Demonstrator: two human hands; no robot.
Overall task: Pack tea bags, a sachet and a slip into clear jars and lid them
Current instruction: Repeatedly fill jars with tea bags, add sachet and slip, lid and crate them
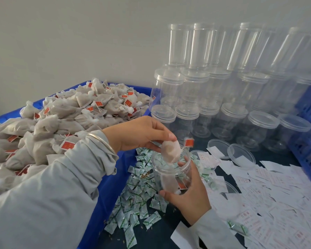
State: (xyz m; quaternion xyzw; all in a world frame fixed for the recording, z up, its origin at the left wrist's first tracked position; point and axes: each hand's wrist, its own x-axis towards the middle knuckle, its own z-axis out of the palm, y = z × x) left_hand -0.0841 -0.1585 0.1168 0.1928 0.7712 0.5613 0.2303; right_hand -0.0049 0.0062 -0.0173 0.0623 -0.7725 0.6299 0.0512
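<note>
My right hand grips an open clear jar from below and behind, tilted toward me. A tea bag with a red tag lies inside it. My left hand pinches another tea bag by its top, hanging over the jar's mouth, its red tag dangling to the right. A big heap of tea bags fills the blue crate on the left. Green-and-white sachets are strewn beside the crate. White slips cover the table on the right.
Stacks of lidded clear jars stand at the back right against the wall. Loose clear lids lie on the slips near the jar. A second blue crate borders the far right.
</note>
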